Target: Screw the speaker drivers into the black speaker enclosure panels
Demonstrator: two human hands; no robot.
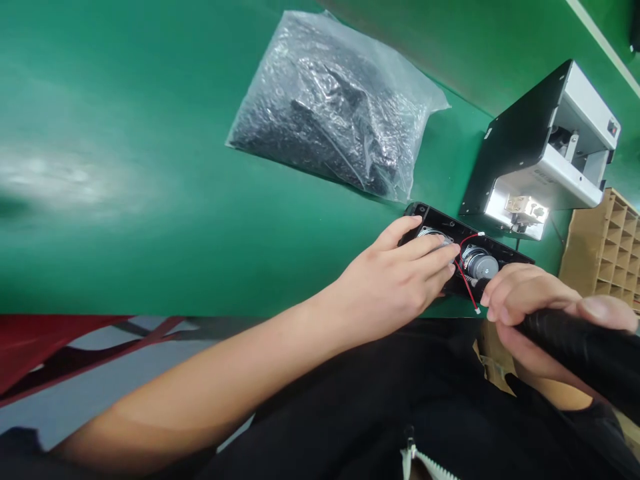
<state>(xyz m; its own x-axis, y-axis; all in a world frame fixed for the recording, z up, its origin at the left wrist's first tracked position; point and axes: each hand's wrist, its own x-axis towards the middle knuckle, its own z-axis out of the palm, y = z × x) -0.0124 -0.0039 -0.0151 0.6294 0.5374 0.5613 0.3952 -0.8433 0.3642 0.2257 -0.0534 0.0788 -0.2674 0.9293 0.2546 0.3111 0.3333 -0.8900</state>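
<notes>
Fingers [437,257] of our left hand [395,283] lie flat and loosely spread on the speaker housing [507,253], which sits right under them on the green surface [150,220]. Our right hand [530,300] closes around an electric screwdriver [580,347], its tip at the housing. The housing is black and open, showing two round drivers [480,265] and red wires [467,283].

— What does the left hand [400,280] cover?
— Most of one speaker [429,233] in the housing [500,248]; only a sliver shows.
— And the tool [575,347]?
— Its tip sits behind the fingers of the right hand [530,300], and its rear runs off the right edge.
— The bag [335,107]?
— Dark bits, too small to tell. The cardboard rack [607,247] is cut off at the right too.
</notes>
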